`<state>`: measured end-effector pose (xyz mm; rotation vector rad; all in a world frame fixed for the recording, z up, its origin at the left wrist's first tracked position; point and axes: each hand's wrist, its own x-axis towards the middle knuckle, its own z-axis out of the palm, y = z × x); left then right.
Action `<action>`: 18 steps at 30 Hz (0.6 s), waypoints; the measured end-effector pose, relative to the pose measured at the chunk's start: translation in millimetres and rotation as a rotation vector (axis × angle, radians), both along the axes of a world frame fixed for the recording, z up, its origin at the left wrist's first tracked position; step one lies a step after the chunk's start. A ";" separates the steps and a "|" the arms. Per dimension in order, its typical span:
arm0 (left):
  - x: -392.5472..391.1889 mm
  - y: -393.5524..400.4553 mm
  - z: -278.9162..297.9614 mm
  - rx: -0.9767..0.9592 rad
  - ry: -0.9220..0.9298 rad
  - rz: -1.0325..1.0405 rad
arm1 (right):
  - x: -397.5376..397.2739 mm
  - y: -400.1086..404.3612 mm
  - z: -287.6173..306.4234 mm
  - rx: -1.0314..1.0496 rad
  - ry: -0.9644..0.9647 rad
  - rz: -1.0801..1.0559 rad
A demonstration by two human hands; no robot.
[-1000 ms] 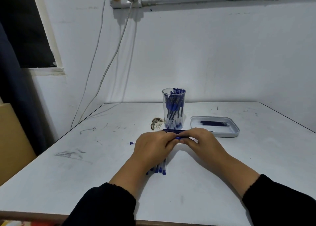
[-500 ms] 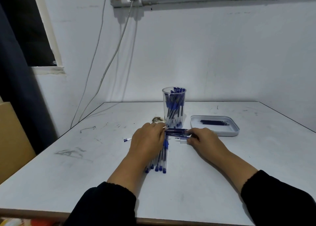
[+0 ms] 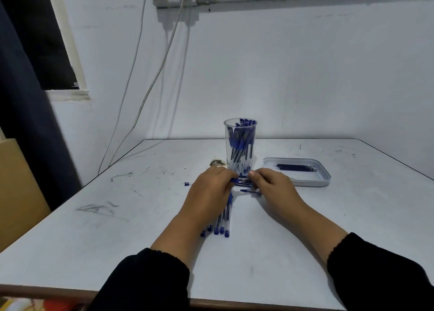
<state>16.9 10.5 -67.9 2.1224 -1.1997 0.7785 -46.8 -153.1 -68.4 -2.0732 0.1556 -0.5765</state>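
A clear plastic cup [image 3: 240, 143] packed with blue pens stands mid-table. Just in front of it lies a small pile of blue pen parts [image 3: 244, 183]. My left hand [image 3: 209, 193] and my right hand [image 3: 273, 187] meet over that pile, and their fingertips pinch a blue piece between them; what exactly each holds is partly hidden. Several clear pens with blue caps [image 3: 222, 221] lie side by side under my left wrist, pointing toward me. One more blue-tipped piece [image 3: 249, 190] lies by my right thumb.
A shallow white tray [image 3: 303, 182] holding dark blue refills sits right of the cup. A loose blue cap [image 3: 187, 184] lies left of my hands. A small scrap [image 3: 217, 163] sits by the cup. Cables hang down the wall at the table's back left.
Both hands have moved away from me, up to the pile at the cup's foot. The row of pens under my left wrist has come into fuller view.
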 end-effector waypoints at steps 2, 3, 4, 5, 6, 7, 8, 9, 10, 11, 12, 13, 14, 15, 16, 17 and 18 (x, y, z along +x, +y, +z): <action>-0.2 -0.7 -0.4 0.000 -0.021 -0.011 | 1.0 8.0 1.3 0.051 0.044 0.038; 0.1 -0.7 -0.8 0.004 -0.027 -0.010 | 1.9 10.5 1.7 0.059 0.054 0.061; 0.3 -0.3 -0.7 0.008 -0.030 -0.008 | 3.0 12.0 2.1 0.078 0.054 0.078; 0.5 0.1 -0.5 0.010 -0.032 -0.003 | 3.7 12.8 3.4 0.111 0.048 0.088; 0.2 0.4 0.1 0.010 -0.033 0.003 | 4.4 13.0 3.5 0.154 0.038 0.097; -0.3 0.5 0.8 0.011 -0.034 0.007 | 4.2 13.1 3.7 0.207 0.028 0.111; -1.0 0.3 1.1 0.011 -0.036 0.009 | 4.2 14.0 3.4 0.282 0.015 0.128; -1.3 0.0 0.8 0.011 -0.038 0.013 | 4.0 14.8 3.3 0.375 -0.003 0.149; -1.7 -0.3 0.4 0.011 -0.040 0.018 | 3.6 14.8 3.0 0.454 -0.021 0.167; -1.9 -0.4 -0.1 0.011 -0.040 0.021 | 2.9 14.4 3.3 0.505 -0.033 0.179; -1.8 -0.3 -0.5 0.010 -0.037 0.023 | 1.3 14.5 4.4 0.529 -0.043 0.189; -1.3 -0.1 -1.0 0.007 -0.034 0.025 | -0.3 15.2 6.1 0.546 -0.044 0.203; -0.8 0.0 -1.1 0.002 -0.030 0.027 | -0.7 14.5 6.4 0.555 -0.038 0.213; -0.6 0.0 -1.0 -0.003 -0.029 0.029 | -1.7 14.4 7.2 0.557 -0.028 0.216; -0.6 0.0 -0.8 -0.007 -0.033 0.029 | -2.1 13.7 6.9 0.537 -0.013 0.208; -1.0 -0.1 -0.7 -0.009 -0.040 0.025 | -3.9 14.2 8.5 0.489 0.007 0.184; -1.7 -0.2 -0.5 -0.008 -0.050 0.020 | -3.9 13.6 7.8 0.424 0.020 0.153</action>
